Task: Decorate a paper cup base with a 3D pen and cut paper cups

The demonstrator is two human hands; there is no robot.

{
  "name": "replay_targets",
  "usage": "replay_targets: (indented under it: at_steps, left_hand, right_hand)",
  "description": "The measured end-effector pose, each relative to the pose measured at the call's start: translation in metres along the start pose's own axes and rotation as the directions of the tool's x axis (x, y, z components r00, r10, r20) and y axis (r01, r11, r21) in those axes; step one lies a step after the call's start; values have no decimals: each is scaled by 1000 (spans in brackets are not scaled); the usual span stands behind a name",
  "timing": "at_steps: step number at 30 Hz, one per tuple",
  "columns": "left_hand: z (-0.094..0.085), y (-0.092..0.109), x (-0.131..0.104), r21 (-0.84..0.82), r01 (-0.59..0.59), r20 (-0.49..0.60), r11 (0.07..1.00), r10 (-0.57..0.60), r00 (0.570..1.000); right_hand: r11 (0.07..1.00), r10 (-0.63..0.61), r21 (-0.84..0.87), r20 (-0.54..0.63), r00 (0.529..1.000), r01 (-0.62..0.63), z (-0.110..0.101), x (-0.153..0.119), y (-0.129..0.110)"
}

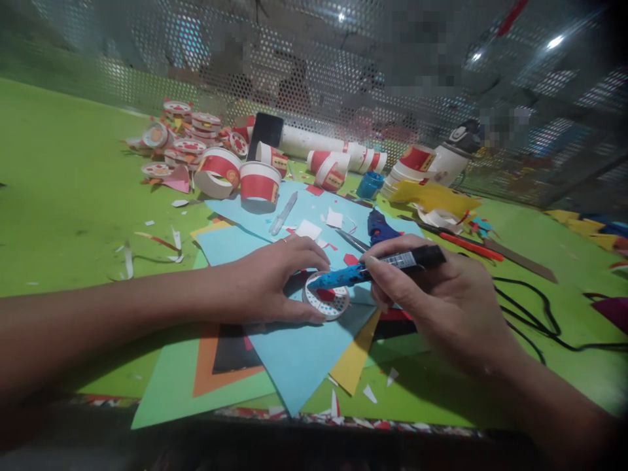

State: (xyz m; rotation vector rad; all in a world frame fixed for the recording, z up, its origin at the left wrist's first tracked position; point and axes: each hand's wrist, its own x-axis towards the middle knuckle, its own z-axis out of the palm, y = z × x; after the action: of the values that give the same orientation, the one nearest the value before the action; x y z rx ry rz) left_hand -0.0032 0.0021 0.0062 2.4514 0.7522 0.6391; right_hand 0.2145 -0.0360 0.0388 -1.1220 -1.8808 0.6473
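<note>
My right hand (417, 288) grips a black marker (405, 260) whose front part is coated in blue paint. Its tip meets a small round white piece (338, 307), patterned with blue dots around a red centre. From the left, my left hand (275, 281) curls thumb and fingers about that round piece, holding it on light blue paper (289, 366). Just beyond my right hand lie a dark blue hot glue gun (380, 226), partly hidden, and a pointed grey tool (350, 239). A clear-capped pen or knife (283, 212) rests on the paper.
Red-and-white paper cups (260, 186) and a pile of decorated cup pieces (189, 144) stand toward the back, near a blue paint jar (369, 185). Orange-handled scissors (471, 245), a black cable (544, 307) and paper scraps lie on the green table (63, 229). Perforated metal (235, 78) rises behind.
</note>
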Motion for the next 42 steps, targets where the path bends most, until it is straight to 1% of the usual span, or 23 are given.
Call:
replay_targets:
  at_steps: [8, 14, 18, 20, 23, 25, 27, 29, 32, 35, 42]
  left_hand:
    - [-1, 0, 0, 13, 17, 20, 1000, -17, 1000]
    - [-1, 1, 0, 28, 26, 18, 999, -26, 999]
    - [-1, 2, 1, 38, 27, 19, 999, -28, 999]
    - [-1, 2, 1, 42, 17, 13, 999, -17, 1000]
    - [-1, 1, 1, 39, 8, 0, 999, -8, 1000]
    - [0, 0, 1, 34, 16, 3, 999, -16, 1000]
    - [0, -1, 0, 31, 22, 10, 999, -22, 1000]
    - [1, -1, 0, 31, 13, 8, 999, -14, 1000]
    - [1, -1, 0, 23, -6, -4, 1000, 6, 1000]
    - [1, -1, 0, 17, -7, -8, 1000, 7, 1000]
    - [0, 1, 1, 10, -20, -16, 1000, 20, 1000]
  right_hand:
    - [998, -61, -19, 111, 992, 63, -4, 2, -5]
    - [998, -63, -12, 126, 990, 65, -2, 2, -8]
    - [998, -59, -23, 110, 992, 62, 0, 2, -8]
    - [998, -56, -35, 82, 995, 59, 0, 1, -7]
    - [998, -31, -48, -38, 999, 30, -1, -2, -6]
    - [1000, 7, 18, -132, 991, -5, -2, -3, -4]
    - [992, 39, 124, -177, 983, -18, -3, -4, -2]
    - [985, 58, 169, -173, 983, -29, -3, -4, -1]
    - [988, 80, 138, -128, 989, -62, 0, -2, 1]
    - [992, 70, 110, -99, 993, -59, 4, -1, 2]
    - [999, 10, -45, -104, 994, -15, 4, -1, -1]
